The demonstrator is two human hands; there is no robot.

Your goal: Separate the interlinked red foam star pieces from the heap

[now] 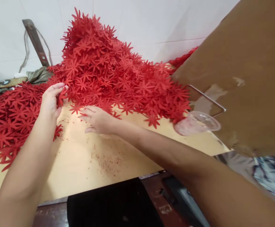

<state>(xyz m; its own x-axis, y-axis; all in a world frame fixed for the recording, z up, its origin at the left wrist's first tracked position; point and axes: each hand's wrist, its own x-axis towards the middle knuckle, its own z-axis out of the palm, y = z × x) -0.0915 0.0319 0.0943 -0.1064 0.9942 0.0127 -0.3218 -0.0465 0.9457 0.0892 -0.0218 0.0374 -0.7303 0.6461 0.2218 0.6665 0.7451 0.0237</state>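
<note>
A tall heap of red flower-shaped cutouts [99,60] rises against the wall, and a lower pile of the same cutouts [16,110] spreads at the left. My left hand [52,99] is closed on a red cutout [61,96] between its thumb and fingers, at the gap between the piles. To its right, my right hand [96,119] hovers low over the table at the front edge of the tall heap, fingers apart. A bit of red shows by its fingertips; whether they touch it cannot be made out.
The pale table [73,164] carries scattered red crumbs. A clear plastic cup [196,123] lies tipped at the right, beside a large cardboard box [241,72]. At the back left are a metal bar [36,42] and a grey-green cloth [40,75]. Dark items are below the front edge.
</note>
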